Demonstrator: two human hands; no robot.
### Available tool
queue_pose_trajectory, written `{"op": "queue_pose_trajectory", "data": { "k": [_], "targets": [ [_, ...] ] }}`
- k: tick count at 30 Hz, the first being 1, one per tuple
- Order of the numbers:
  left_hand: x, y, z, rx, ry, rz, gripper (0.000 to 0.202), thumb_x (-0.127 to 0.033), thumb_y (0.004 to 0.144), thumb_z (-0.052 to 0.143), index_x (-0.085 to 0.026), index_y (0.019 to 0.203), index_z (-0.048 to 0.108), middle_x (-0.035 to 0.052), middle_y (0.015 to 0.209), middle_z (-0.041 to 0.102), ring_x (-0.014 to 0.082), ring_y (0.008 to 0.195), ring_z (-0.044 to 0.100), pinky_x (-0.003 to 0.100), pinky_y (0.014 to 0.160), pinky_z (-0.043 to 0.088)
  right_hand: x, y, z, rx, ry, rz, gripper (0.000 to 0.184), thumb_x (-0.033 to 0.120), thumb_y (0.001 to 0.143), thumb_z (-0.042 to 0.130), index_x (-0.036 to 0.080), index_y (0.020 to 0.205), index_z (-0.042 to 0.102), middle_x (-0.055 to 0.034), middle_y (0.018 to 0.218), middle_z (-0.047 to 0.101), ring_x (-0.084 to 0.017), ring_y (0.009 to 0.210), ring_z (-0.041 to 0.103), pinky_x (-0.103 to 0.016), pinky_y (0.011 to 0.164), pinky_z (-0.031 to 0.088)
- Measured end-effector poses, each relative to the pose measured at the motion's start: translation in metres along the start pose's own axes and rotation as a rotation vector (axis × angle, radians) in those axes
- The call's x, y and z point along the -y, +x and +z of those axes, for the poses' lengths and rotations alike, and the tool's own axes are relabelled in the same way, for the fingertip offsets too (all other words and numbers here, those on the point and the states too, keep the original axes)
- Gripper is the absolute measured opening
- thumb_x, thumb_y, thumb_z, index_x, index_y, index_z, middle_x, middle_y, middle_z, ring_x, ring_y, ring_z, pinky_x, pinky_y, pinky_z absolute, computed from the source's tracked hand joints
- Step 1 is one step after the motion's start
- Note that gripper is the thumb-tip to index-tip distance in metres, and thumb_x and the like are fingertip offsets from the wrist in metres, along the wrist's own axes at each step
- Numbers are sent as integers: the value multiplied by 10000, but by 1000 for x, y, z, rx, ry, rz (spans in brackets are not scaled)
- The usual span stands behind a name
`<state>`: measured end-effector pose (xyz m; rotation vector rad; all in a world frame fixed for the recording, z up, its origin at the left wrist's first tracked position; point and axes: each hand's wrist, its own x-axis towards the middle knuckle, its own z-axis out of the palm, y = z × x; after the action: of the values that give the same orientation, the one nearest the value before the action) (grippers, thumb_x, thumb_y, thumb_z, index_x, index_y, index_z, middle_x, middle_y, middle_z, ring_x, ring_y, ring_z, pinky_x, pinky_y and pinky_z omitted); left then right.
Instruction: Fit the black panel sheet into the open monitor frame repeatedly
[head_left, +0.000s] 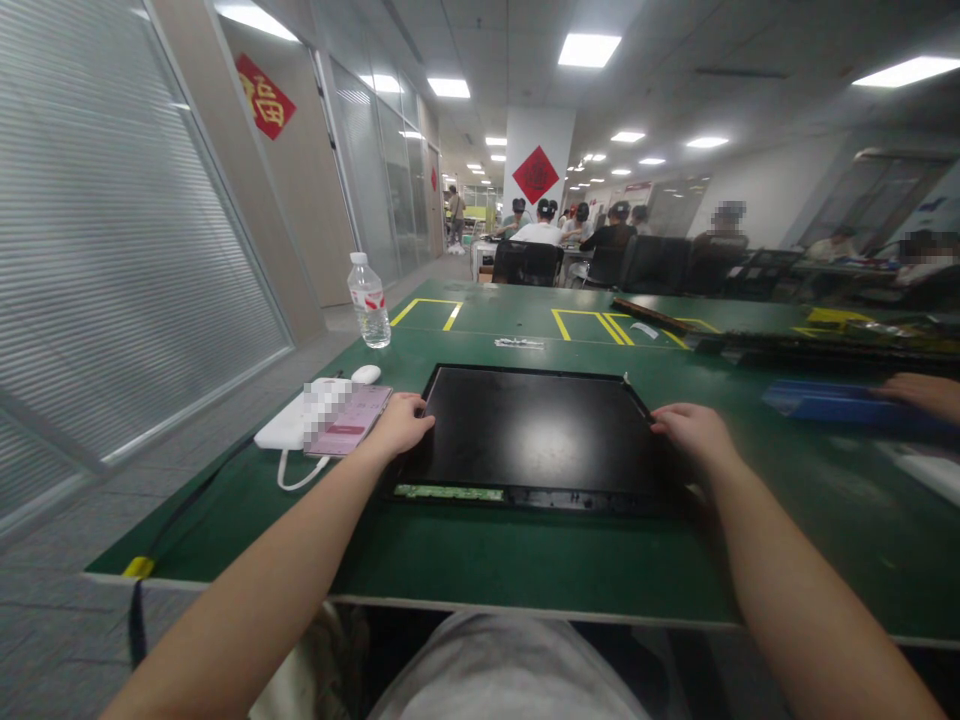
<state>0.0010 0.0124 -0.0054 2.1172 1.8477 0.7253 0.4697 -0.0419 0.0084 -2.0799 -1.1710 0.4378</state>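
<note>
A black flat display panel lies on the green table in front of me, its dark screen facing up. Along its near edge runs a green circuit board strip. My left hand grips the panel's left edge, thumb on top and the other fingers curled at the side. At the right edge, my right hand pinches the frame between thumb and fingers. A small pale tab sticks up at the far right corner.
Left of the panel lie a phone, a white power bank with a cable, and a white mouse. A water bottle stands behind them. At the right, another person's hand is by a blue tray.
</note>
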Motion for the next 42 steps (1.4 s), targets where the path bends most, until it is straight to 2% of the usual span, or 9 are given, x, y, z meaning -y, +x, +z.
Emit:
{"op": "queue_pose_trajectory", "data": {
  "k": [8, 13, 18, 23, 26, 29, 36, 42],
  "targets": [
    [2, 0, 1, -2, 15, 15, 247, -283, 753, 645, -156, 936, 753, 134, 1180, 658, 300, 1219, 561, 362, 1087, 405, 7, -6, -2, -1, -80, -28, 236, 276, 730, 576, 206, 862, 758, -60, 771, 760, -238, 791, 692, -324, 676, 459],
    [-6, -8, 1, 36, -1, 76, 411, -342, 797, 608, -173, 1159, 702, 126, 1225, 603, 290, 1182, 573, 401, 1084, 401, 9, -9, -1, -29, -177, -99, 229, 263, 730, 574, 219, 855, 761, -51, 771, 759, -243, 812, 693, -317, 674, 465],
    [-16, -17, -2, 82, 76, 206, 453, -419, 765, 668, -203, 1162, 698, 140, 1287, 562, 349, 1235, 513, 495, 1091, 364, 11, -12, 1, -18, -255, -185, 268, 269, 753, 591, 228, 948, 771, -53, 955, 764, -247, 923, 684, -316, 785, 487],
    [-18, -19, -16, 206, -19, 416, 533, -479, 751, 696, -209, 1210, 678, 130, 1316, 573, 335, 1261, 502, 458, 1105, 360, 11, -13, 7, 86, -251, -316, 364, 240, 777, 600, 256, 1105, 756, -33, 1077, 747, -232, 1004, 669, -318, 906, 486],
    [-18, -22, -25, 317, -51, 445, 615, -505, 706, 741, -225, 1248, 667, 124, 1352, 567, 334, 1274, 504, 441, 1101, 371, 7, -10, 10, 135, -267, -324, 360, 243, 778, 609, 266, 1104, 760, -23, 1113, 741, -233, 1020, 671, -319, 932, 487],
    [-20, -25, -33, 387, -58, 461, 670, -477, 669, 784, -250, 1286, 653, 114, 1385, 558, 333, 1282, 508, 427, 1091, 383, 3, -7, 11, 170, -253, -331, 325, 244, 783, 606, 269, 1062, 772, -10, 1120, 741, -229, 1033, 672, -315, 950, 483],
    [-18, -30, -43, 466, -28, 463, 807, -402, 608, 848, -292, 1366, 595, 104, 1478, 482, 341, 1353, 453, 421, 1119, 357, 3, -8, 12, 184, -251, -350, 295, 227, 794, 593, 270, 1015, 784, -5, 1113, 743, -230, 1072, 663, -316, 985, 467],
    [-17, -27, -45, 478, -64, 529, 845, -333, 592, 864, -298, 1384, 574, 98, 1524, 428, 336, 1384, 423, 431, 1149, 325, 2, -5, 12, 207, -263, -336, 308, 242, 812, 585, 263, 1055, 774, -10, 1150, 733, -235, 1095, 656, -322, 994, 465]
  ]
}}
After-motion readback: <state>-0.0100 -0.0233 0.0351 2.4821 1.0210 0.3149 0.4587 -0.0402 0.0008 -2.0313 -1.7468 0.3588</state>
